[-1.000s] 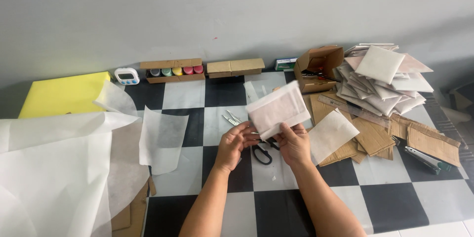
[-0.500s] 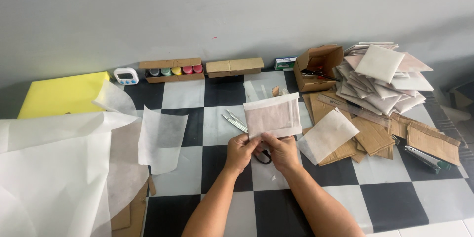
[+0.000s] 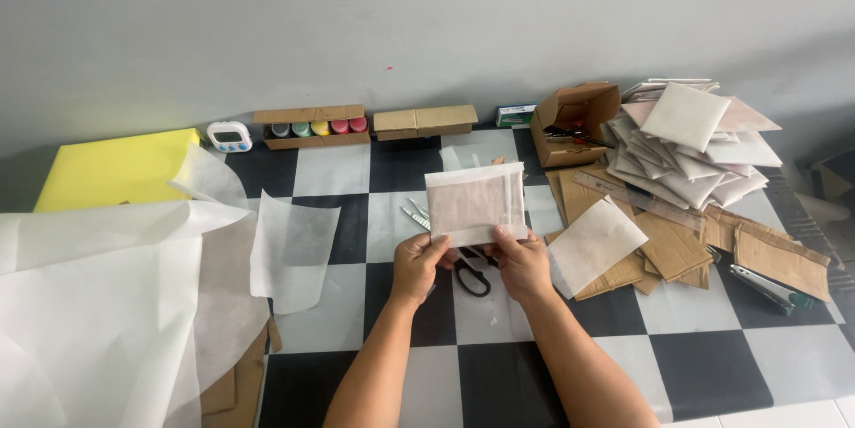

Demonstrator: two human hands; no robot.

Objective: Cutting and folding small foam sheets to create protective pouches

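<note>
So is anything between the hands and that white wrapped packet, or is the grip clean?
Nothing visible stands between them. The left hand and right hand both pinch the bottom edge of the wrapped packet, raised above the black scissors on the checkered table.

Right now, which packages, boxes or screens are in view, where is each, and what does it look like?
Wrapped packet: flat rectangle in white tissue, held by left hand and right hand.
Timer: white, small screen, by the back wall.
Tray box: long brown cardboard, coloured pots inside.
Closed box: brown cardboard, centre back.
Open box: brown cardboard, right back.
Packet pile: white wrapped squares, far right.
</note>
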